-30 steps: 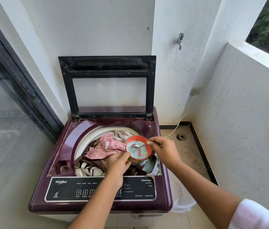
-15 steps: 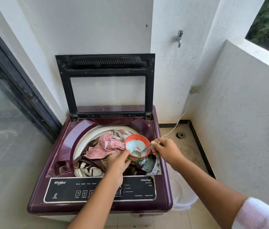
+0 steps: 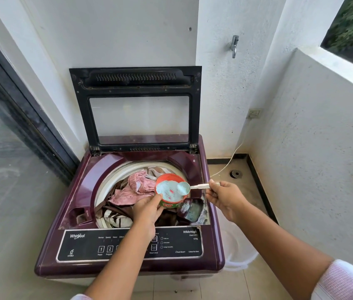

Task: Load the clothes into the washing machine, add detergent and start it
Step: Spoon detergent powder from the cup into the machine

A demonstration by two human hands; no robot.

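The left hand point(image 3: 147, 210) cups the round red plastic detergent tub point(image 3: 170, 192) from below and the near side, its fingers curled against the wall and the thumb at the rim. The tub hangs over the open drum, just above the crumpled pink and brown-striped clothes point(image 3: 132, 191) already loaded. To the right, the right hand point(image 3: 223, 197) has its fingers pinched on the end of the pale plastic scoop point(image 3: 189, 188), whose bowl sits heaped with blue-white powder at the tub's far-right rim.

The powder looks loose and light, so it should spill at any tilt; the scoop is best kept level and held at the handle's end, the tub by its stiff wall. Just below the scoop lies the dark detergent tray point(image 3: 190, 210), dusted with powder.

The maroon top-loading washing machine point(image 3: 84, 187) carries its black control panel point(image 3: 128, 244) nearest the person; its glass lid point(image 3: 137, 109) stands upright behind. Beyond are white walls, a metal tap point(image 3: 234, 46) and a tiled floor point(image 3: 240, 182).
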